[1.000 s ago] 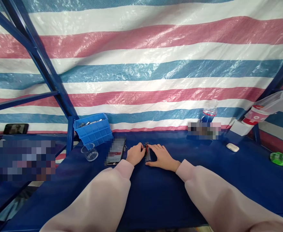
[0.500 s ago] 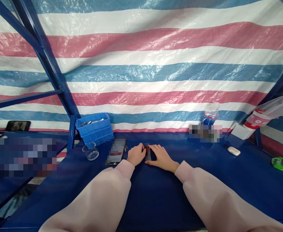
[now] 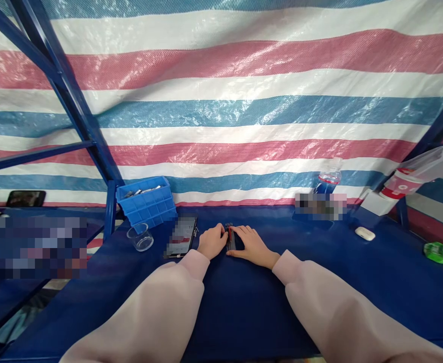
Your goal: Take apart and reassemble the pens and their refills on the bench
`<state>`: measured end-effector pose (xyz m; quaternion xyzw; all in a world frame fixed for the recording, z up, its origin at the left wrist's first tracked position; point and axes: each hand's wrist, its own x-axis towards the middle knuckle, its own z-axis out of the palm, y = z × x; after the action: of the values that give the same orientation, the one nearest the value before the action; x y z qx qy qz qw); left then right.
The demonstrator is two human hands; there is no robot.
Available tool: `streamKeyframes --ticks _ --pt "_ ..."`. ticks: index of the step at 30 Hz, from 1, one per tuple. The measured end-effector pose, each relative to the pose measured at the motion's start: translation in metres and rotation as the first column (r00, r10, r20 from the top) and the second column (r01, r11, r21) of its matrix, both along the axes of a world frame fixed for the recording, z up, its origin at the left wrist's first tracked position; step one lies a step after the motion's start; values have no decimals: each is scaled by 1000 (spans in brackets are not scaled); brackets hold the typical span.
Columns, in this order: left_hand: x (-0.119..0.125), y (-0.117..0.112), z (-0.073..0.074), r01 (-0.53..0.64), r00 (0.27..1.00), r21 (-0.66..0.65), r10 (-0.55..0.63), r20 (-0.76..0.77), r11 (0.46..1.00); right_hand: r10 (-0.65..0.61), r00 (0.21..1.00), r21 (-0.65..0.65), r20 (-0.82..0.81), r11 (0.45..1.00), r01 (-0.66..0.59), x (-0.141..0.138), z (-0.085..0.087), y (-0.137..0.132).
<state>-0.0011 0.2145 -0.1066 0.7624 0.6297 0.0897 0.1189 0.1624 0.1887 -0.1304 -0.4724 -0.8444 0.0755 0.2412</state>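
Thin, straight, black-and-red sticks [image 3: 229, 241] lie between my left hand [image 3: 212, 241] and right hand [image 3: 255, 246], pointing away from me. Left is curled close, its hold hidden; right is spread open beside them, showing no clear hold.

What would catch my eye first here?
The red, white and blue striped tarp hangs behind the dark blue table. In the middle, the left hand and right hand flank what look like slim pens. A blue plastic bin stands back left.
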Motion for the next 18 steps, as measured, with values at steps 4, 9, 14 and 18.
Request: streamKeyframes --ticks 4,9,14,18 --pt "0 0 0 4 1000 0 -4 5 1000 0 1000 -26 -31 1000 -1 1 0 0" --pt "0 0 1 9 1000 -3 -9 11 1000 29 994 -17 -108 999 -31 3 0 0" --pt "-1 0 0 20 1000 6 -20 20 1000 83 991 -48 -105 995 -89 4 0 0" --pt "-2 1 -2 21 1000 18 -22 21 1000 73 993 -57 -90 995 -78 3 0 -1"
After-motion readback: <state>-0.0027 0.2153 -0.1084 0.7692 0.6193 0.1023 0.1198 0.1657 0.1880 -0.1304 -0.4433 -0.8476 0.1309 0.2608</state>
